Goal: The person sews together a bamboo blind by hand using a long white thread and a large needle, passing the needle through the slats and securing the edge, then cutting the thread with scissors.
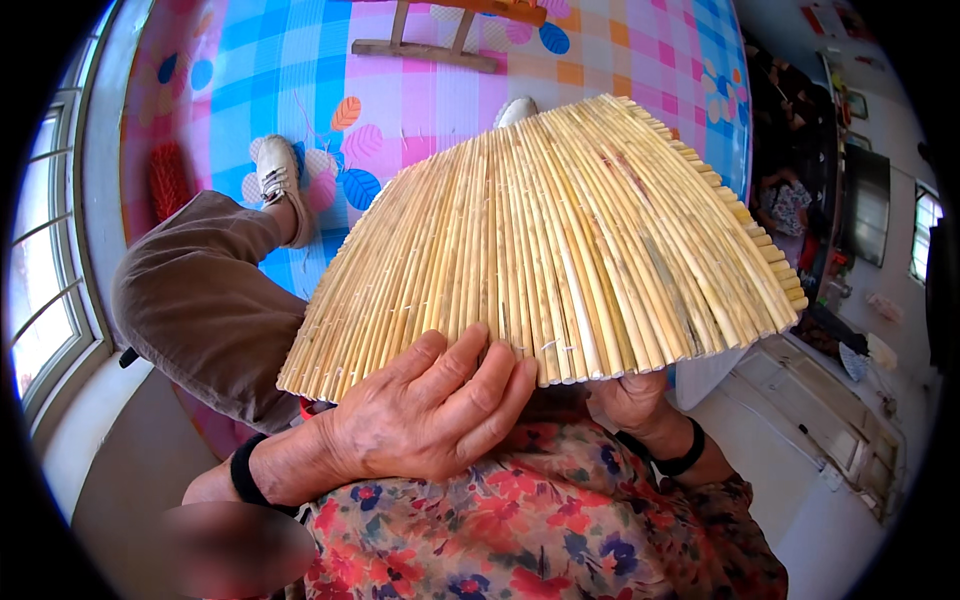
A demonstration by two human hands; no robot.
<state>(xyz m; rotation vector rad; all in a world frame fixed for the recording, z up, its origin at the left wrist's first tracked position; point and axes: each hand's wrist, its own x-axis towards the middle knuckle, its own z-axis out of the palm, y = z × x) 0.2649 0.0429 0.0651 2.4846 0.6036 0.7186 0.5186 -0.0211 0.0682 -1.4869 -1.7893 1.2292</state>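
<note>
A stiff mat of pale yellow reed stalks [540, 230] spans the middle of the head view, tilted over my lap. The stalks lie side by side, with short bits of white thread showing between some of them. My left hand [440, 400] closes over the near edge, its fingers together on top of the stalks. Its thumb is hidden. Under the near edge, further right, my right hand [632, 395] supports the mat from below; the mat covers most of its fingers. Both wrists wear dark bands.
A checkered, leaf-patterned sheet [300, 60] covers the surface beyond my legs. On it stands a wooden frame [425, 52]. A red bundle [169, 180] lies at the left near a barred window [45, 260]. People sit at the far right, near white cabinet doors [820, 400].
</note>
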